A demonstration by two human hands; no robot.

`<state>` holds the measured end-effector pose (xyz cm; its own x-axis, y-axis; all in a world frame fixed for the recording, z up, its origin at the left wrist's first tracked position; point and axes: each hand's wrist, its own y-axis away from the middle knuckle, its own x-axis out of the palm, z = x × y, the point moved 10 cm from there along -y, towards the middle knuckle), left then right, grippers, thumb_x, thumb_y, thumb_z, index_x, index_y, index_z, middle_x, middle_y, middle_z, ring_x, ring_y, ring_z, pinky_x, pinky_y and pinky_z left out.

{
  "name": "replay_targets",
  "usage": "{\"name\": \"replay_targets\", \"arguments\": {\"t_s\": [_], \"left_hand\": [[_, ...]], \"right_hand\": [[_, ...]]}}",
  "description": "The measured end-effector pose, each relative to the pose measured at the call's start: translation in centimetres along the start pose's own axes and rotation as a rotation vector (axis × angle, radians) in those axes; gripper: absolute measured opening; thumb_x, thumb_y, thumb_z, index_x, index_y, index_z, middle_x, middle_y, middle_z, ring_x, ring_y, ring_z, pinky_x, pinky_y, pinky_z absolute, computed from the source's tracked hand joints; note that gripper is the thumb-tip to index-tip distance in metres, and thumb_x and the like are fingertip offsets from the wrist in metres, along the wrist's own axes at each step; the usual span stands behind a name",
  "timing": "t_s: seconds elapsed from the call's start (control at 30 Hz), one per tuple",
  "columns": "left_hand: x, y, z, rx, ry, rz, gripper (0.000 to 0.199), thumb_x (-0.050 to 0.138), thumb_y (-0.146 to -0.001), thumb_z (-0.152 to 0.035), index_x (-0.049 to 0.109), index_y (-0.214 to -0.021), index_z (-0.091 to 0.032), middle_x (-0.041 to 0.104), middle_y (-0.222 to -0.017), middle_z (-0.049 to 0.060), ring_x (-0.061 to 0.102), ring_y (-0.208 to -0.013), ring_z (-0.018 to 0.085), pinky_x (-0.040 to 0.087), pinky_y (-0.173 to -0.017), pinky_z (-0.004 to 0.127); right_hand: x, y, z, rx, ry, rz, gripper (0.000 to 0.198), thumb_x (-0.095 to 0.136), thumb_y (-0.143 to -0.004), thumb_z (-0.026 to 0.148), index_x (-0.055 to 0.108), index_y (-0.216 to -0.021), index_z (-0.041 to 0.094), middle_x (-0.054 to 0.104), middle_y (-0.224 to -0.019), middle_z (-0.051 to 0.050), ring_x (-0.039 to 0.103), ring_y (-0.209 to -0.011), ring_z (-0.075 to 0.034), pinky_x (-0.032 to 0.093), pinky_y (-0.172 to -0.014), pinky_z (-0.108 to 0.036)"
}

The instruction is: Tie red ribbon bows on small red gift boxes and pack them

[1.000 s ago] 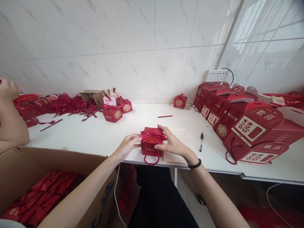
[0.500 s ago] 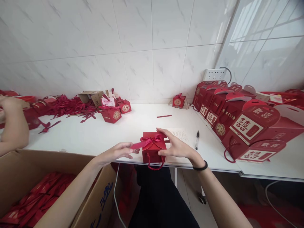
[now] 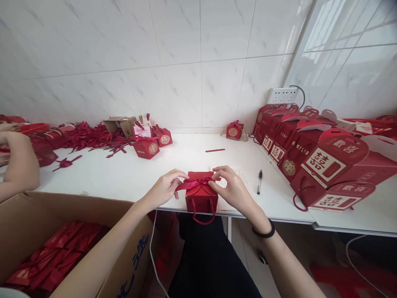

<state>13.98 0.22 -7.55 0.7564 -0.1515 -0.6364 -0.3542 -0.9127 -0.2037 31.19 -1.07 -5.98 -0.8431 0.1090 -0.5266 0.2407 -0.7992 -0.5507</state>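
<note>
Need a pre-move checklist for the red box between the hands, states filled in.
1. Red box upright on the table: ok, at the front edge.
2. Ribbon in a bow over the closed lid: ok; tightness cannot be told.
3. Right hand on the ribbon: ok, thumb and finger pinch its right side.
4. Left hand pinching the ribbon: cannot tell; fingers are at its left side.
5. Rope handle fully on the table: not ok, it loops past the front edge.
6. Pen clear of both hands: ok, it lies apart, beyond the right hand.
</note>
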Motion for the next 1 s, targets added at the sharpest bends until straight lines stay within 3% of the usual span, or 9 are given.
{"name": "replay_targets", "arguments": {"t_s": [0.1,0.2,0.3,0.4,0.7,0.87,1.0], "left_hand": [[0.1,0.4,1.4,-0.136,0.091,0.043,0.03,0.037,-0.085,-0.035,0.059,-0.098,-0.02,0.062,-0.09,0.003,0.051,-0.036,0.007,0.048,-0.041,0.025],[0.7,0.7,1.5,-0.207,0.165,0.12,0.029,0.048,-0.08,-0.038,0.056,-0.101,-0.019,0.061,-0.078,0.003,0.056,-0.046,0.011,0.042,-0.03,0.02],[1.1,0.5,0.9,-0.178,0.168,0.157,0.029,0.057,-0.075,-0.035,0.058,-0.101,-0.02,0.058,-0.088,0.004,0.056,-0.056,0.011,0.042,-0.03,0.017],[0.7,-0.1,-0.1,-0.052,0.116,0.094,0.02,0.057,-0.075,-0.032,0.063,-0.09,-0.02,0.053,-0.101,0.006,0.056,-0.066,0.011,0.044,-0.033,0.016],[-0.7,-0.7,-3.2,0.192,-0.08,-0.131,0.012,0.052,-0.079,-0.026,0.061,-0.079,-0.018,0.061,-0.088,0.003,0.058,-0.078,0.013,0.044,-0.044,0.015],[-1.3,-1.0,-3.7,0.159,-0.173,-0.263,0.004,0.052,-0.075,-0.023,0.051,-0.074,-0.019,0.057,-0.066,-0.004,0.055,-0.06,0.009,0.043,-0.053,0.019],[-0.9,-1.2,-2.9,0.044,-0.302,-0.326,0.009,0.047,-0.07,-0.017,0.039,-0.067,-0.021,0.045,-0.052,-0.008,0.043,-0.044,0.008,0.035,-0.049,0.021]], "right_hand": [[-0.4,0.0,1.1,-0.065,0.036,-0.063,0.01,0.056,-0.082,0.017,0.051,-0.073,0.02,0.056,-0.089,-0.004,0.052,-0.092,-0.02,0.041,-0.081,-0.033],[-0.5,0.0,1.9,-0.097,0.08,-0.09,0.015,0.055,-0.082,0.017,0.049,-0.07,0.019,0.055,-0.076,-0.002,0.05,-0.075,-0.018,0.04,-0.072,-0.031],[-0.6,-0.1,2.2,-0.108,0.077,-0.104,0.016,0.056,-0.083,0.019,0.048,-0.068,0.019,0.054,-0.068,0.0,0.049,-0.069,-0.016,0.039,-0.065,-0.028],[-1.1,-0.2,1.8,-0.084,0.095,-0.147,0.016,0.057,-0.081,0.019,0.048,-0.067,0.019,0.054,-0.066,0.0,0.049,-0.065,-0.015,0.037,-0.06,-0.025],[-0.3,-0.5,0.8,0.026,0.25,-0.171,0.016,0.049,-0.076,0.018,0.037,-0.065,0.02,0.049,-0.055,0.003,0.042,-0.045,-0.011,0.03,-0.047,-0.021],[0.4,-0.7,1.0,0.022,0.381,-0.143,0.009,0.042,-0.074,0.015,0.035,-0.072,0.02,0.049,-0.058,0.002,0.043,-0.047,-0.013,0.027,-0.046,-0.022],[0.4,-0.5,1.1,0.045,0.434,-0.171,0.006,0.038,-0.073,0.015,0.038,-0.076,0.02,0.046,-0.055,0.002,0.042,-0.045,-0.014,0.023,-0.046,-0.023]]}}
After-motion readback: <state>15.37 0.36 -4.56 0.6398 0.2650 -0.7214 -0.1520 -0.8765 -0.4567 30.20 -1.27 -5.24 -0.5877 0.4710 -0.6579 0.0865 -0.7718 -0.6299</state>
